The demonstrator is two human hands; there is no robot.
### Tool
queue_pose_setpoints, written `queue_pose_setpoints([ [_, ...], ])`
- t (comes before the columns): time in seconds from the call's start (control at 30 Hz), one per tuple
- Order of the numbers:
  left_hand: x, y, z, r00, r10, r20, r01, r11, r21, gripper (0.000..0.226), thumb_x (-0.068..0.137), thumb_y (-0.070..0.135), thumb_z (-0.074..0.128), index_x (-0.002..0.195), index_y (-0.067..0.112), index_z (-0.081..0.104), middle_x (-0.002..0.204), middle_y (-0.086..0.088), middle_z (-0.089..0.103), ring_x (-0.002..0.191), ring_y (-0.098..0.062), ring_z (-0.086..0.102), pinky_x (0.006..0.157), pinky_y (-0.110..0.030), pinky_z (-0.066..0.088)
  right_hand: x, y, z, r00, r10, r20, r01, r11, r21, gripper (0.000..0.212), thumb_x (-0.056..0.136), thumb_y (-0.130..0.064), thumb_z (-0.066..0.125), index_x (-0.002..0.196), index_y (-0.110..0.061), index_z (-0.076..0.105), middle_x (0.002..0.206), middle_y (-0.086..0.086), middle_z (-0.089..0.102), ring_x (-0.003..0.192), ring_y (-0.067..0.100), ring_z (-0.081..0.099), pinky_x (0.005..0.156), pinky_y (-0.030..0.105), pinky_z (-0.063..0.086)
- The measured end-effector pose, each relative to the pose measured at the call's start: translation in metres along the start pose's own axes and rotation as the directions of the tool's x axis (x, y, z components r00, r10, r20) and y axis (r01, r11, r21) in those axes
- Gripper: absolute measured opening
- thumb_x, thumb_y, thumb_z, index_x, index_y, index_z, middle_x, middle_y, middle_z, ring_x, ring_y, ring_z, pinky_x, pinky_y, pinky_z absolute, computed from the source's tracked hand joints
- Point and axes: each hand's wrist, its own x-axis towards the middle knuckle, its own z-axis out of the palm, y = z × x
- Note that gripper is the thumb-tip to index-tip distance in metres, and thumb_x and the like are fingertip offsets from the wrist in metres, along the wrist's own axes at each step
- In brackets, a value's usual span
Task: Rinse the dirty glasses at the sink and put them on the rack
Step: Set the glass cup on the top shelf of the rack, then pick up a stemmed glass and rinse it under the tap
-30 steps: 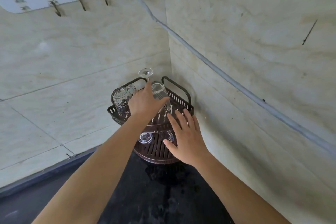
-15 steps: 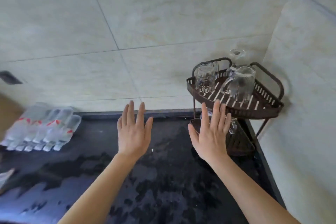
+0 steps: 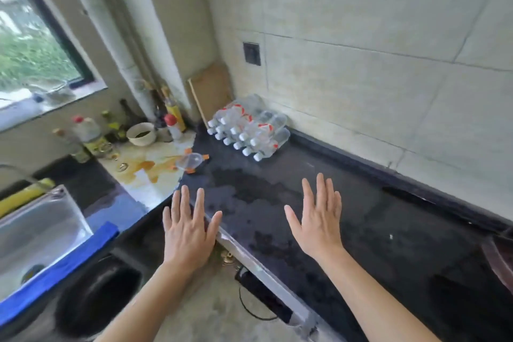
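1. Left hand [image 3: 188,233] and right hand [image 3: 319,225]: fingers straight and spread wide, holding nothing, over the wet bench [image 3: 388,230].
2. Sink [image 3: 36,230] far left; rack [image 3: 499,255] corner at right border, cut off.
3. Bottles [image 3: 249,130] lie by the wall, well beyond the hands.

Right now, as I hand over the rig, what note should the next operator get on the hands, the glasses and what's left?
Hands: both open and empty, no grip on anything. The left hand is over the front edge of the wet counter, the right hand above its middle.
Things: sink at far left; what looks like the rack just shows at far right. No glasses in view.
Done: a second ago glasses stood on the rack.
Left: check the sink for more dirty glasses; most of its inside is out of view.
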Motion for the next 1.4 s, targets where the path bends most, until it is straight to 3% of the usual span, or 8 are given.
queue_pose_setpoints([
  [0.13,-0.007,-0.127,-0.012,0.993,-0.114,0.013,0.113,0.992,0.056,0.083,0.096,0.07,0.01,0.158,0.019,0.027,0.166,-0.016,0.017,0.154,-0.034,0.012,0.121,-0.057,0.019,0.012,-0.127,0.056,0.985,-0.13,0.112,0.128,0.991,0.028,0.081,0.098,-0.063,0.027,0.16,-0.011,0.027,0.168,0.022,0.012,0.155,0.04,0.011,0.123,0.057,0.015],
  [0.27,-0.019,-0.217,-0.014,0.971,-0.237,0.029,0.236,0.971,0.045,0.085,0.095,0.071,0.007,0.159,0.019,0.027,0.167,-0.014,0.014,0.155,-0.031,0.008,0.122,-0.056,0.018,0.016,-0.218,0.092,0.934,-0.264,0.242,0.256,0.965,0.063,0.08,0.102,-0.061,0.032,0.164,-0.017,0.008,0.17,0.016,-0.01,0.157,0.034,-0.008,0.126,0.05,0.002],
  [0.6,-0.013,-0.327,0.009,0.892,-0.438,0.112,0.441,0.897,0.0,0.09,0.089,0.072,0.006,0.16,0.019,0.02,0.168,-0.014,0.007,0.156,-0.031,0.002,0.122,-0.053,0.012,0.061,-0.341,0.175,0.808,-0.394,0.438,0.405,0.911,0.072,0.078,0.103,-0.06,0.03,0.163,-0.019,0.003,0.17,0.012,-0.01,0.157,0.031,-0.009,0.127,0.045,0.004],
  [0.7,0.005,-0.361,0.018,0.866,-0.479,0.145,0.48,0.877,0.028,0.088,0.09,0.071,0.009,0.159,0.018,0.024,0.167,-0.016,0.011,0.155,-0.034,0.009,0.12,-0.054,0.018,0.087,-0.381,0.205,0.779,-0.41,0.475,0.408,0.906,0.114,0.079,0.103,-0.061,0.032,0.163,-0.02,0.003,0.171,0.013,-0.009,0.157,0.031,-0.007,0.126,0.045,0.003],
  [0.93,0.097,-0.44,0.058,0.793,-0.54,0.282,0.543,0.837,0.075,0.092,0.086,0.072,0.0,0.161,0.022,0.013,0.169,-0.013,0.001,0.155,-0.032,0.001,0.123,-0.05,0.014,0.183,-0.48,0.291,0.693,-0.446,0.566,0.39,0.893,0.226,0.082,0.103,-0.058,0.037,0.162,-0.018,-0.002,0.17,0.013,-0.01,0.157,0.032,-0.006,0.127,0.046,0.005],
  [1.13,0.183,-0.48,0.097,0.72,-0.504,0.477,0.522,0.846,0.107,0.095,0.084,0.07,-0.006,0.161,0.017,0.014,0.169,-0.012,0.004,0.155,-0.032,0.006,0.121,-0.051,0.017,0.282,-0.543,0.338,0.724,-0.364,0.586,0.231,0.928,0.291,0.095,0.098,-0.058,0.05,0.162,-0.022,-0.01,0.171,0.011,-0.007,0.157,0.033,0.002,0.125,0.046,0.012],
  [1.3,0.213,-0.498,0.12,0.661,-0.461,0.592,0.545,0.838,0.044,0.071,0.102,0.057,0.018,0.159,0.016,0.017,0.168,-0.007,0.014,0.154,-0.028,0.013,0.118,-0.048,0.026,0.347,-0.584,0.364,0.778,-0.315,0.543,0.149,0.933,0.328,0.102,0.094,-0.053,0.062,0.162,-0.021,-0.007,0.171,0.011,0.0,0.156,0.03,0.009,0.125,0.046,0.018],
  [1.4,0.212,-0.509,0.122,0.624,-0.422,0.658,0.519,0.853,0.055,0.075,0.1,0.061,0.008,0.16,0.017,0.016,0.168,-0.004,0.013,0.153,-0.026,0.016,0.118,-0.048,0.028,0.364,-0.606,0.377,0.788,-0.319,0.527,0.127,0.921,0.367,0.103,0.092,-0.051,0.066,0.163,-0.022,-0.003,0.17,0.009,0.009,0.155,0.029,0.017,0.123,0.044,0.02],
])
